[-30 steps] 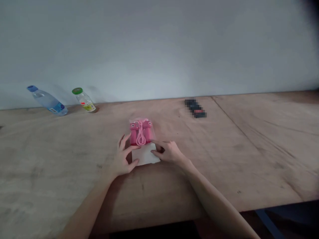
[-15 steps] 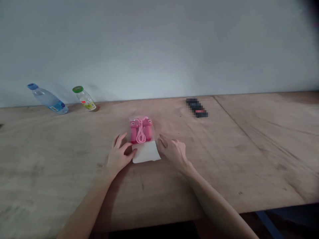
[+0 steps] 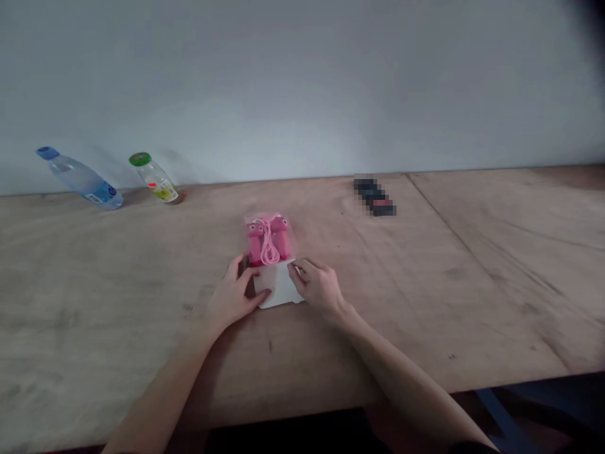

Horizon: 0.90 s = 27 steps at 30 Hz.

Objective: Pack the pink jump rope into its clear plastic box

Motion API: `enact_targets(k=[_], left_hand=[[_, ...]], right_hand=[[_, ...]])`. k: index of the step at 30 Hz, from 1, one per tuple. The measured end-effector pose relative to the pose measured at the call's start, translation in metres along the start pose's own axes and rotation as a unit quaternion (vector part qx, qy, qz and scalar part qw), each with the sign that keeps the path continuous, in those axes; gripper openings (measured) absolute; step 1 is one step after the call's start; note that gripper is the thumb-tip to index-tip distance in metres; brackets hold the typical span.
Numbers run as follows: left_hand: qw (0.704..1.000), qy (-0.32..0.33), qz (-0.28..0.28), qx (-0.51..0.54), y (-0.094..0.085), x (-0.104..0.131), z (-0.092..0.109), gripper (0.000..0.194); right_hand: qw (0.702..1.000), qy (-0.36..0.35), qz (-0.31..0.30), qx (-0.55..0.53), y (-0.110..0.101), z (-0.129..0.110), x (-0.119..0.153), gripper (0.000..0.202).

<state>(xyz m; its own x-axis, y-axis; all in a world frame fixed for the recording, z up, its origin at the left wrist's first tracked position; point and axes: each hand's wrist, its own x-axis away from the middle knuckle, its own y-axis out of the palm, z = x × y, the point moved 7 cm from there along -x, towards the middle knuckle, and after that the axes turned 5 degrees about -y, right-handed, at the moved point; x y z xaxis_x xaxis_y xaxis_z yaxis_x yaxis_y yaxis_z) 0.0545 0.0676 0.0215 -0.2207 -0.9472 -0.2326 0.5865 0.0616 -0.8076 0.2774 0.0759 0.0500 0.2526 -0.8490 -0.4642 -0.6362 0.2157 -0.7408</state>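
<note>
Both hands working at the card [image 3: 282, 285] below the pink pack [image 3: 269, 239]

Head view: pack is lying flat on the table [image 3: 406, 271], roughly mid-depth, just beyond the hands. Clear bag [image 3: 292, 243] is wrapping two pink handles [image 3: 256, 244] with eyes on their upper ends; pink cord [image 3: 269, 246] is running in loops between them. White card is sitting at the near end, directly below the handles. Can't tell whether it's inside the bag or against it.

Left hand [image 3: 240, 294] is resting at the card's left edge, fingers spread, thumb apart from index and lying over the near left corner. Not closed on anything.

Right hand [image 3: 317, 285] is bending over the card's right side, thumb and index tips close together near the upper right corner. Can't tell if they're gripping an edge or only touching. The two hands are staying apart, card between them.

Back left, near the wall [image 3: 302, 88]: plastic bottle [image 3: 85, 181] with a blue cap is standing left of a glass bottle [image 3: 159, 181] with a green cap; both are appearing tilted in this view. Back right: a dark item [image 3: 374, 197] with a reddish patch is lying well apart from the pack, pixelated, so unidentifiable.
</note>
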Motion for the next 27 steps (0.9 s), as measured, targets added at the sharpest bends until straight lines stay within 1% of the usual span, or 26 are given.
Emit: enact_targets(k=[2,4,7,10,11,13,15,16,17,19,23,27], left_hand=[[1.0,0.0,0.013,0.008,0.0,0.0,0.003,0.05],[0.999,0.013,0.027,0.019,-0.001,0.0,0.005,0.062],[0.999,0.027,0.023,0.027,-0.001,-0.001,0.006,0.078],[0.999,0.023,-0.009,0.033,0.001,-0.004,0.004,0.089],[0.999,0.022,-0.022,0.037,0.002,-0.004,0.004,0.095],[0.998,0.02,-0.042,0.046,0.003,-0.005,0.005,0.114],[0.997,0.016,-0.056,0.054,0.005,-0.006,0.004,0.134],[0.997,0.014,-0.059,0.056,0.006,-0.006,0.004,0.139],[0.997,0.011,-0.06,0.057,0.007,-0.006,0.003,0.141],[0.997,0.008,-0.055,0.055,0.009,-0.007,0.002,0.138],[0.998,-0.01,-0.048,0.039,0.011,-0.009,-0.001,0.133],[0.998,-0.026,-0.052,0.031,0.01,-0.01,0.001,0.13]], right_hand=[[0.996,-0.073,-0.041,-0.022,0.007,-0.017,0.001,0.03],[0.992,-0.096,-0.084,0.003,0.018,-0.027,0.003,0.04],[0.983,-0.079,-0.146,0.074,0.035,-0.033,0.003,0.053],[0.973,-0.056,-0.187,0.12,0.047,-0.038,-0.002,0.054],[0.971,-0.042,-0.194,0.133,0.049,-0.039,-0.006,0.054],[0.966,-0.008,-0.202,0.158,0.054,-0.041,-0.014,0.055],[0.963,0.017,-0.203,0.176,0.059,-0.043,-0.023,0.06],[0.962,0.023,-0.203,0.182,0.062,-0.045,-0.027,0.065],[0.961,0.028,-0.202,0.188,0.066,-0.046,-0.031,0.068],[0.958,0.041,-0.203,0.2,0.074,-0.048,-0.037,0.072],[0.955,0.074,-0.197,0.21,0.085,-0.045,-0.045,0.071],[0.957,0.055,-0.193,0.211,0.084,-0.039,-0.043,0.067]])
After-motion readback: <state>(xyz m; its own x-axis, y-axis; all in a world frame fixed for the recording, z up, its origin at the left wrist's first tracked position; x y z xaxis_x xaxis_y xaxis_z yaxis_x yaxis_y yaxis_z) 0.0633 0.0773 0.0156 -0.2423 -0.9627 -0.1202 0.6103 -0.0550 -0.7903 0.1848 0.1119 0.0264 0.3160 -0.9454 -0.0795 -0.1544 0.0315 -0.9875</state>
